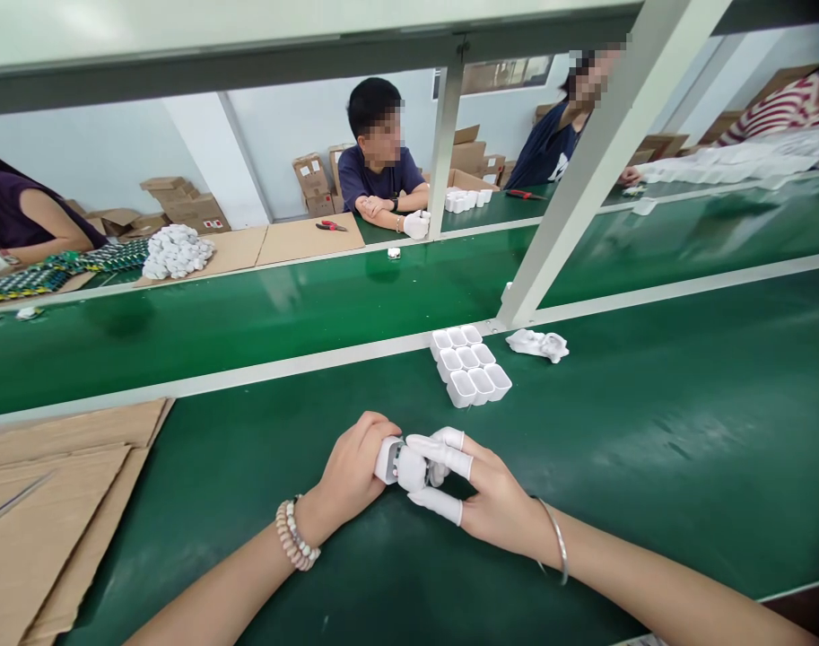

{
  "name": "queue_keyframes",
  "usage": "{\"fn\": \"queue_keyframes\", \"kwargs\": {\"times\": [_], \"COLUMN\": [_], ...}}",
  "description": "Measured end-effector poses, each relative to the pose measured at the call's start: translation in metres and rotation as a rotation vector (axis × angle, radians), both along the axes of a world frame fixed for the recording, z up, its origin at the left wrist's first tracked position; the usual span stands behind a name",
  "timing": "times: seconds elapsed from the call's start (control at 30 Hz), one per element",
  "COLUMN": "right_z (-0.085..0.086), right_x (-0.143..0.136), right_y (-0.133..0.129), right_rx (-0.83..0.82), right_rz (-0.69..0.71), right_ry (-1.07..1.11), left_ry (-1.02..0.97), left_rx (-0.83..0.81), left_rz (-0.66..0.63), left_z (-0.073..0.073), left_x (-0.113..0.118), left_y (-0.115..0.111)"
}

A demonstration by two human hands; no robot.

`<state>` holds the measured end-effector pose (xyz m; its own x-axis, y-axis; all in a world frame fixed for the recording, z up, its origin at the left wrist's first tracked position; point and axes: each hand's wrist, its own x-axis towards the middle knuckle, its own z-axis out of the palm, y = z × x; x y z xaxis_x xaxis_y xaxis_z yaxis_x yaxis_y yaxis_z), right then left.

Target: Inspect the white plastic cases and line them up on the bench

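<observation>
We could not see all of the white housing point(385, 462), partly hidden in the left hand's fingers point(372, 430), and the right hand's fingers point(449, 456) covered part of the rounded white piece point(411, 469) beside it. The green part point(396, 455) between the two was too small for us to make out. We saw the left forearm point(221, 570) and right forearm point(651, 558) cut off by the bottom edge, and the cardboard point(52, 511) by the left. The slanted post point(584, 184) hid part of a co-worker point(547, 135), while the right edge cut off a person in a striped top point(782, 109). We could not tell what the little white item point(394, 254) on the green belt point(301, 301) was
</observation>
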<state>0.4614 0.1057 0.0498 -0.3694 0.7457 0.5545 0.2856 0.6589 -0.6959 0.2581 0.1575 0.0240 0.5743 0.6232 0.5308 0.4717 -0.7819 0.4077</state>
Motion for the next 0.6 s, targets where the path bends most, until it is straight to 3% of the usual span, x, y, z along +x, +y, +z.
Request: {"fn": "queue_keyframes", "kwargs": {"times": [0.6], "right_z": [-0.0040], "right_x": [0.0024], "right_y": [-0.0016], "right_rx": [-0.153], "right_rz": [-0.046], "right_ry": [-0.022], "left_ry": [0.059], "left_rx": [0.024], "left_rz": [0.066], "left_z": [0.0052], "left_x": [0.0035], "left_y": [-0.0015]}}
